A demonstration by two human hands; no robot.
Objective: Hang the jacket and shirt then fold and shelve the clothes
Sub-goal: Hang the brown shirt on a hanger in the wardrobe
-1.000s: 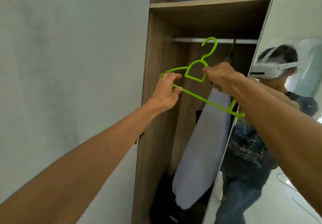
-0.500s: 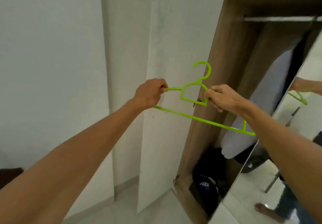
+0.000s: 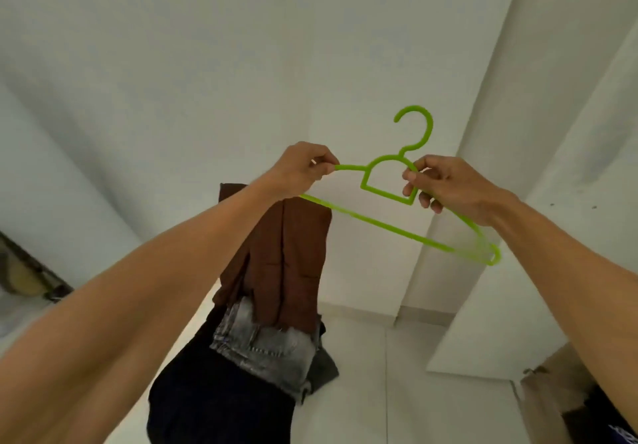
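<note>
I hold a bright green plastic hanger (image 3: 386, 222) in front of me with both hands, its hook pointing up. My left hand (image 3: 299, 170) pinches the hanger's left shoulder end. My right hand (image 3: 448, 186) grips the hanger's right shoulder beside the neck loop. Below the hanger lies a pile of clothes on the white floor: a brown garment (image 3: 286, 257) on top, grey washed denim (image 3: 266, 350) under it, and a dark navy garment (image 3: 214, 395) nearest me.
White walls (image 3: 207, 63) fill the upper view. A white wardrobe door (image 3: 518, 291) stands open on the right, with the wooden wardrobe base (image 3: 545, 402) at the lower right corner. A dark object (image 3: 20, 271) sits at the left edge.
My view has swung left and down, away from the wardrobe to the clothes pile on the floor. Both hands kept the same hold on the hanger.
</note>
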